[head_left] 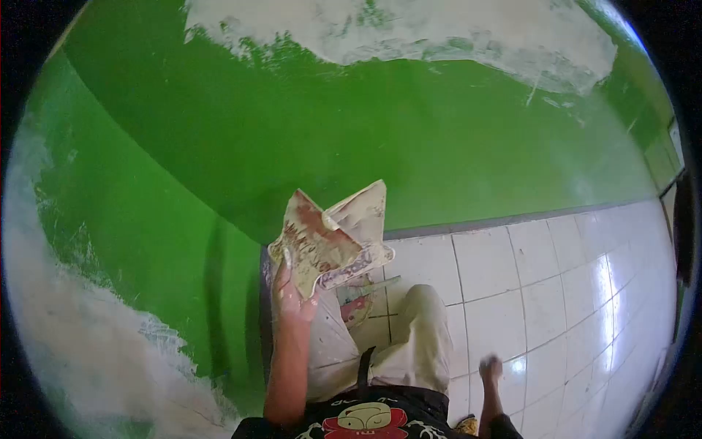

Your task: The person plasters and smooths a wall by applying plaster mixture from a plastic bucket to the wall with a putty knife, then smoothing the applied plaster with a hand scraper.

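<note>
My left hand is closed around two wide putty knives, held up in front of the green wall. The front putty knife has a triangular blade smeared with dried putty and reddish-brown stains. Partly behind it, the second putty knife fans out to the right, its blade also crusted. White putty marks my left fingers and palm. Low on the right, away from the tools, my right hand hangs over the tiles; it is blurred, so its fingers cannot be made out.
Green walls meet in a corner at left. Rough white putty patches cover the upper wall and the left wall. White floor tiles stretch to the right. A round pinkish container with a greenish stick lies between my legs, partly hidden.
</note>
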{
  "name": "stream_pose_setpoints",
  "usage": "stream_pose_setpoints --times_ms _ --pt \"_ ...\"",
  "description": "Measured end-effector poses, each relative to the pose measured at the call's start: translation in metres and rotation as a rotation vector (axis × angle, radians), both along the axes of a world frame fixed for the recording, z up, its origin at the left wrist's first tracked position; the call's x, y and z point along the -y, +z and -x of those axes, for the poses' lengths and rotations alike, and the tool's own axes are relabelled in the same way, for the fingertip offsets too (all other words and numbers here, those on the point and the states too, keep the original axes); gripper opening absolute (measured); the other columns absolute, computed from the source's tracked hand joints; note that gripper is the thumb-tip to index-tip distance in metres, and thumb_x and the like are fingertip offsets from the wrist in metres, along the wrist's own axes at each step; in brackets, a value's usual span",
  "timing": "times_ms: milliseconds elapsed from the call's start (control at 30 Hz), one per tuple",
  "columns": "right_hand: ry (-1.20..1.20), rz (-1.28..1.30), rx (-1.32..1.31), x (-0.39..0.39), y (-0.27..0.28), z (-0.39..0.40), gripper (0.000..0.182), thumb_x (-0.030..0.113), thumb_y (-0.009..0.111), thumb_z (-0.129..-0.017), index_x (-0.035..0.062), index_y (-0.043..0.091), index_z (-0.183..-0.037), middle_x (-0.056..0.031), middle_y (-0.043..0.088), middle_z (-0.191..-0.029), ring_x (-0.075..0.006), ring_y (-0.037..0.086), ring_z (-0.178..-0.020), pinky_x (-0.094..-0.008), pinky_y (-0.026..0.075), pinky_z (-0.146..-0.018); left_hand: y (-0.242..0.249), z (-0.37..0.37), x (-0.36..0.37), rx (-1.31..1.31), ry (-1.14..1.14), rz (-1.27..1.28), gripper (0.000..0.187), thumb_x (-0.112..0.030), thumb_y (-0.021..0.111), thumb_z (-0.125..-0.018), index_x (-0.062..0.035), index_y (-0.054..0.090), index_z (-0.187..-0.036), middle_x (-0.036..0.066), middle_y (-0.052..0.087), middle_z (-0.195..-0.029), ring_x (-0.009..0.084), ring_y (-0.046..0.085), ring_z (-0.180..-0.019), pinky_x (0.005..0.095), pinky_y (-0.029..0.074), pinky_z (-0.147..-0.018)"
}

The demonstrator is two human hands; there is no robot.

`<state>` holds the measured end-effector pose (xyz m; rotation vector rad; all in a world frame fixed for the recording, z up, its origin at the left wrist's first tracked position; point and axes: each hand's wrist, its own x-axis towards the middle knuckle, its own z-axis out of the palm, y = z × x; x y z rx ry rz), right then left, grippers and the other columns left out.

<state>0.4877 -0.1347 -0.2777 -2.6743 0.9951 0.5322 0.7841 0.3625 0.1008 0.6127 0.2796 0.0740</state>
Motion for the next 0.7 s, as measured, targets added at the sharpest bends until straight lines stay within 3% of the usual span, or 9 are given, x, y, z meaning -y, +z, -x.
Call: stream_pose_setpoints --times_ms 33,67,100,167,233,300,400,500,700 --pt "0.198 -0.026 0.2 0.004 -0.033 -0.051 0.028 0.025 0.059 -0.08 0.0029 0.063 -0.096 -0.0182 0.063 -0.093 -0.0358 0.059 -0.088 -0.0449 0.048 -0.075 -0.001 -0.002 0.001 -0.005 0.017 0.006 0.033 -0.027 0.049 -0.094 -0.0071 0.054 -0.119 0.007 0.063 -0.113 0.0203 0.063 -0.098 0.0316 0.055 -0.079" --pt "0.059 -0.222 0.493 -0.044 0.043 -0.119 0.023 0.019 0.062 -0.078 0.0012 0.064 -0.093 -0.0188 0.064 -0.088 -0.0361 0.06 -0.085 -0.0439 0.048 -0.073 -0.002 -0.005 0.004 -0.025 0.035 0.011 0.034 -0.028 0.05 -0.093 -0.0073 0.054 -0.119 0.007 0.063 -0.113 0.0198 0.064 -0.096 0.0296 0.055 -0.074" --pt "0.236 -0.01 0.923 -0.079 0.057 -0.172 0.012 0.014 0.06 -0.076 0.0029 0.065 -0.078 -0.0168 0.065 -0.078 -0.0358 0.061 -0.072 -0.0424 0.049 -0.068 -0.005 -0.005 0.003 -0.043 0.051 0.017 0.035 -0.029 0.051 -0.093 -0.0074 0.054 -0.12 0.008 0.063 -0.112 0.0193 0.064 -0.093 0.0275 0.056 -0.068" --pt "0.059 -0.514 0.833 -0.155 0.118 -0.257 0.016 0.011 0.062 -0.077 0.003 0.069 -0.089 -0.0172 0.067 -0.084 -0.0273 0.066 -0.077 -0.0353 0.051 -0.07 -0.016 -0.002 -0.01 0.005 -0.037 0.029 0.037 -0.03 0.053 -0.091 -0.0076 0.053 -0.121 0.008 0.063 -0.111 0.0196 0.065 -0.092 0.0282 0.056 -0.067" --pt "0.342 -0.367 0.91 -0.213 0.059 -0.308 0.017 0.011 0.061 -0.078 -0.0001 0.068 -0.089 -0.0153 0.068 -0.084 -0.0257 0.065 -0.068 -0.0336 0.052 -0.064 -0.013 -0.002 -0.01 0.088 -0.127 0.052 0.038 -0.031 0.055 -0.09 -0.0071 0.053 -0.12 0.009 0.063 -0.109 0.021 0.065 -0.091 0.0326 0.055 -0.071" --pt "0.318 -0.608 0.462 -0.277 0.057 -0.321 0.017 0.012 0.062 -0.078 0.0 0.068 -0.089 -0.0156 0.067 -0.084 -0.0263 0.065 -0.069 -0.0342 0.052 -0.065 -0.002 -0.002 -0.003 0.007 -0.038 0.074 0.037 -0.03 0.056 -0.09 -0.0068 0.053 -0.119 0.009 0.064 -0.108 0.0221 0.064 -0.091 0.0353 0.054 -0.075" --pt "0.261 -0.607 0.185 -0.345 0.03 -0.295 0.017 0.013 0.063 -0.077 0.0001 0.067 -0.088 -0.0159 0.067 -0.085 -0.027 0.065 -0.07 -0.0352 0.052 -0.065 0.009 0.004 0.0 -0.006 -0.055 0.083 0.034 -0.03 0.056 -0.09 -0.0077 0.056 -0.116 0.008 0.064 -0.109 0.0218 0.064 -0.093 0.0353 0.054 -0.077" --pt "0.146 -0.545 0.167 -0.378 0.026 -0.276 0.018 0.014 0.065 -0.077 0.0003 0.066 -0.088 -0.0162 0.067 -0.085 -0.0278 0.065 -0.072 -0.0362 0.052 -0.066 0.004 0.005 -0.006 0.002 -0.081 0.09 0.04 -0.028 0.05 -0.093 -0.003 0.05 -0.124 0.011 0.059 -0.119 0.0249 0.059 -0.105 0.0388 0.049 -0.09" --pt "0.011 -0.475 0.182 -0.389 0.022 -0.266 0.02 0.017 0.067 -0.076 0.0006 0.065 -0.087 -0.0168 0.066 -0.087 -0.0294 0.064 -0.076 -0.0381 0.052 -0.068 -0.007 0.004 -0.012 0.009 -0.143 0.089 0.042 -0.029 0.05 -0.093 -0.0036 0.048 -0.126 0.011 0.057 -0.122 0.0258 0.057 -0.11 0.0403 0.046 -0.094"
